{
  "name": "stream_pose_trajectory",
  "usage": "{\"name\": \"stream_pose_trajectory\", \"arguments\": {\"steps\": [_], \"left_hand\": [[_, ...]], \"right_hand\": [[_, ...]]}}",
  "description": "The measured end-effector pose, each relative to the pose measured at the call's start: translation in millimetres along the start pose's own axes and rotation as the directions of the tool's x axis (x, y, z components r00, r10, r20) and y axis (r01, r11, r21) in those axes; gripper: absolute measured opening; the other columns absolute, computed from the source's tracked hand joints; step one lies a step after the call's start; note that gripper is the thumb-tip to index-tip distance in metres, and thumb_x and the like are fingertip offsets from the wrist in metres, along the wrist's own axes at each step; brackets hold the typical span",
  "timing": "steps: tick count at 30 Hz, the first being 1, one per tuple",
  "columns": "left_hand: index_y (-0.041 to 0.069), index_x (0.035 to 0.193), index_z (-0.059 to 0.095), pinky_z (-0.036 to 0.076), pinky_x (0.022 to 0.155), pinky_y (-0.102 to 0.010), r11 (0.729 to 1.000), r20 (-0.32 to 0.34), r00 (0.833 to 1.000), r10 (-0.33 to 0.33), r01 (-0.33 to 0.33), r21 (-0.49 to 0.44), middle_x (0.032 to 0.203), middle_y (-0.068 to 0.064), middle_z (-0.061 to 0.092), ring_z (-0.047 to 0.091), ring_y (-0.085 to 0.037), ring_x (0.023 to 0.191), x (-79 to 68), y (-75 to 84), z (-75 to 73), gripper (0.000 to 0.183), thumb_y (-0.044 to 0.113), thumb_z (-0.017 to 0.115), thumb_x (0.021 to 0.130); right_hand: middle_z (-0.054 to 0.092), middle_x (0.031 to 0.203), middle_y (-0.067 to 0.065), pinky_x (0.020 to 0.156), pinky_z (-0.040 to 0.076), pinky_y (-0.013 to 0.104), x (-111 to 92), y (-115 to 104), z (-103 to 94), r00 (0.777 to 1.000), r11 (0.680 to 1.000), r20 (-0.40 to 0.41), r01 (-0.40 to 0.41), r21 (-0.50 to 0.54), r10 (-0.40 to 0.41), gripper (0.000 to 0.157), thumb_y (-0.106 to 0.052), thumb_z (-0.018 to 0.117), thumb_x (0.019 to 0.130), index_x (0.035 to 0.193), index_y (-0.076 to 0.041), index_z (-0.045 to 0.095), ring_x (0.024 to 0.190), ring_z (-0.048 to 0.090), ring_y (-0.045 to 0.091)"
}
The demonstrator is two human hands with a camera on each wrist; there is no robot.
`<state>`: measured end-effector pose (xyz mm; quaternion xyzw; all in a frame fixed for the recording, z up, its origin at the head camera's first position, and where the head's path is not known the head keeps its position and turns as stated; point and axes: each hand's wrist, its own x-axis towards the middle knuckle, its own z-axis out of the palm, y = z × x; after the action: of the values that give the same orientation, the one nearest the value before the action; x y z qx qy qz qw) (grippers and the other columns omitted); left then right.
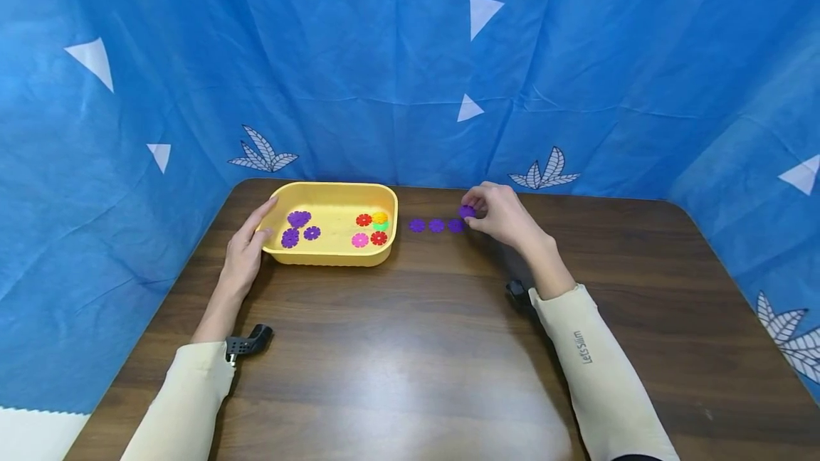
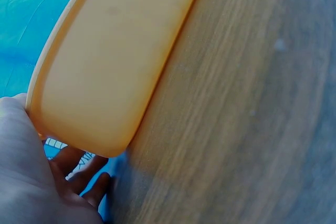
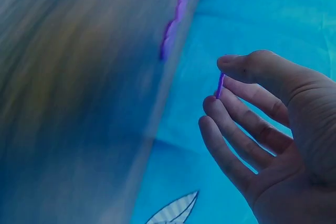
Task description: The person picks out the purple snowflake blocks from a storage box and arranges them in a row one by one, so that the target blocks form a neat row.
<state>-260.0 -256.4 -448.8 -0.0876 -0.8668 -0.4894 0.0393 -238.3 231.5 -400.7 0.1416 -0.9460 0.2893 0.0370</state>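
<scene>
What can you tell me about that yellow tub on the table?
The yellow tub looks plastic, a shallow rounded rectangle with a rim. It sits open side up on the brown table near the blue curtain. The left hand grips its left end. Inside, purple discs lie toward the left; red, pink, orange and green discs toward the right.

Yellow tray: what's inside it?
Inside the yellow tray: purple discs at left; two red discs, a pink disc, a yellow disc and a green disc at right. The yellow partly covers the green; overlaps hide the purple count.
</scene>
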Motion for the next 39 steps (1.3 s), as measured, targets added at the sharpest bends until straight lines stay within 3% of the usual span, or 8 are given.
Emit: {"name": "stream_pose_trajectory", "arguments": {"steps": [12, 17, 24, 30, 39], "left_hand": [[0.032, 0.163, 0.043, 0.025, 0.129, -0.057, 1.000, -0.006, 1.000, 0.004, -0.004, -0.001, 0.169, -0.002, 0.039, 0.034, -0.032, 0.156, -1.6, -1.7, -1.7, 0.056, 0.018, 0.042, 0.109], [0.031, 0.162, 0.044, 0.026, 0.129, -0.055, 1.000, -0.012, 1.000, 0.009, -0.009, -0.013, 0.169, -0.002, 0.040, 0.035, -0.032, 0.156, -1.3, -1.6, -1.4, 0.055, 0.018, 0.042, 0.109], [0.030, 0.162, 0.044, 0.027, 0.128, -0.056, 1.000, -0.015, 0.999, 0.028, -0.028, 0.003, 0.168, -0.004, 0.042, 0.037, -0.033, 0.155, -1.3, -2.6, -1.2, 0.056, 0.015, 0.043, 0.108], [0.029, 0.163, 0.044, 0.026, 0.129, -0.056, 1.000, -0.014, 1.000, 0.010, -0.011, -0.011, 0.169, -0.003, 0.040, 0.035, -0.032, 0.156, -0.3, -5.6, -0.1, 0.056, 0.015, 0.042, 0.109], [0.023, 0.164, 0.042, 0.024, 0.129, -0.058, 1.000, -0.004, 1.000, -0.005, 0.005, -0.024, 0.170, -0.008, 0.037, 0.032, -0.036, 0.157, 3.7, -2.1, 0.4, 0.057, 0.011, 0.041, 0.108]], "right_hand": [[0.076, 0.102, 0.014, 0.090, 0.058, 0.047, -4.6, 23.5, 6.0, 0.991, 0.998, 0.129, -0.040, -0.038, 0.045, 0.025, -0.005, 0.085, 0.085, 0.109, 0.000, 0.077, 0.098, 0.070, 0.030], [0.076, 0.105, 0.015, 0.093, 0.058, 0.048, -4.9, 25.5, 7.1, 0.988, 0.998, 0.144, -0.051, -0.044, 0.057, 0.028, -0.006, 0.086, 0.085, 0.110, 0.000, 0.077, 0.101, 0.069, 0.031], [0.077, 0.101, 0.013, 0.088, 0.059, 0.047, -4.8, 21.0, 6.4, 0.998, 0.997, 0.025, -0.063, -0.040, 0.064, 0.022, -0.012, 0.086, 0.086, 0.105, -0.004, 0.077, 0.095, 0.072, 0.029], [0.077, 0.104, 0.014, 0.086, 0.059, 0.048, 0.8, 10.2, 7.9, 0.996, 1.000, -0.092, -0.014, -0.026, 0.011, 0.019, -0.012, 0.081, 0.091, 0.106, -0.003, 0.077, 0.095, 0.074, 0.030], [0.077, 0.109, 0.014, 0.092, 0.058, 0.047, 13.0, -13.6, 13.4, 0.994, 1.000, -0.109, 0.002, -0.012, -0.003, 0.023, -0.015, 0.078, 0.095, 0.113, -0.002, 0.076, 0.101, 0.073, 0.031]]}}
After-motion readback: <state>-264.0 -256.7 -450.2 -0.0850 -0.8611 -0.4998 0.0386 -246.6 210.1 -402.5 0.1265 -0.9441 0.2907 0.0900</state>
